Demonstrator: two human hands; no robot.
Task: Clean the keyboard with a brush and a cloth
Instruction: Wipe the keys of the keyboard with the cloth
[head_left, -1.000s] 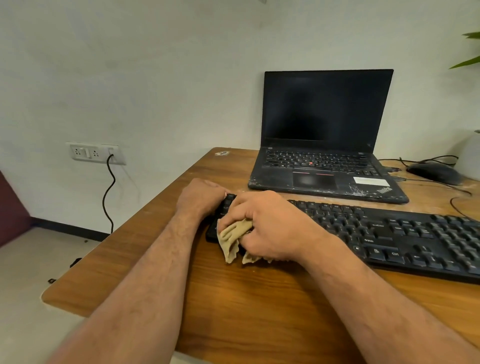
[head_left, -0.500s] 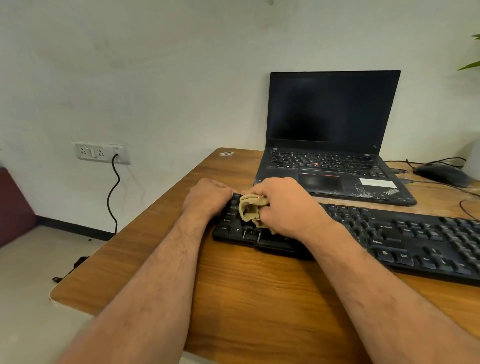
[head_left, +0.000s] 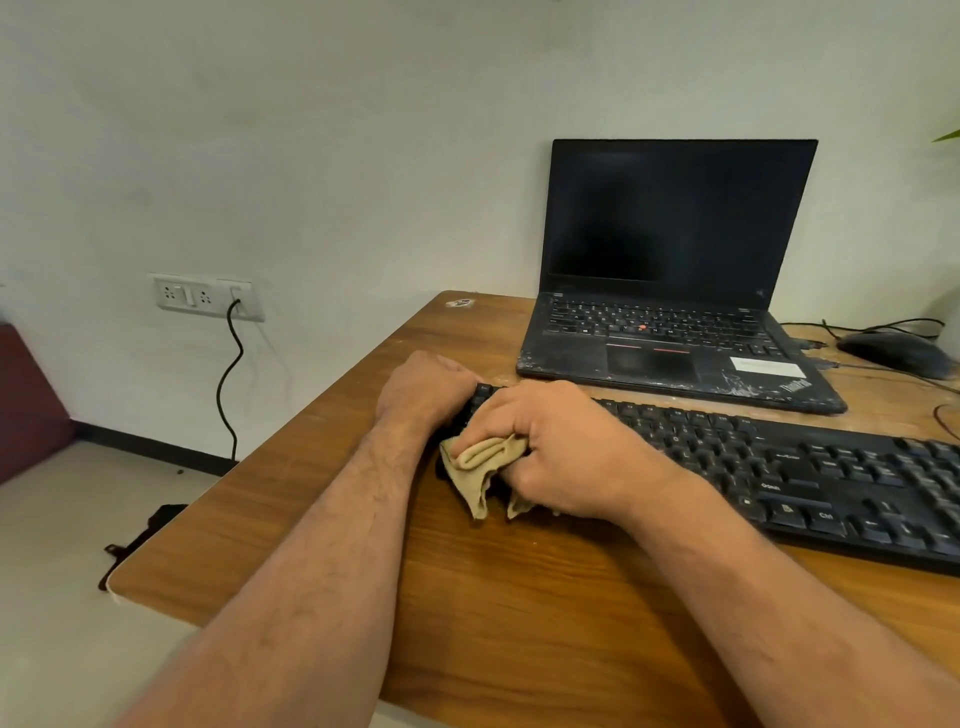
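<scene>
A black keyboard (head_left: 810, 478) lies across the wooden table (head_left: 519, 613), running from the middle to the right edge of view. My right hand (head_left: 561, 447) grips a bunched tan cloth (head_left: 483, 467) and presses it on the keyboard's left end, near its front edge. My left hand (head_left: 423, 384) curls round the keyboard's left end and holds it steady. The keys under both hands are hidden. No brush is in view.
An open black laptop (head_left: 670, 322) with a dark screen stands behind the keyboard. A black mouse (head_left: 893, 353) and thin cables lie at the far right. A wall socket (head_left: 205, 296) with a black cord hangs left of the table, above the floor.
My right hand has drawn the cloth back from the keyboard's far rows toward its front edge. My left hand has stayed on the keyboard's left end.
</scene>
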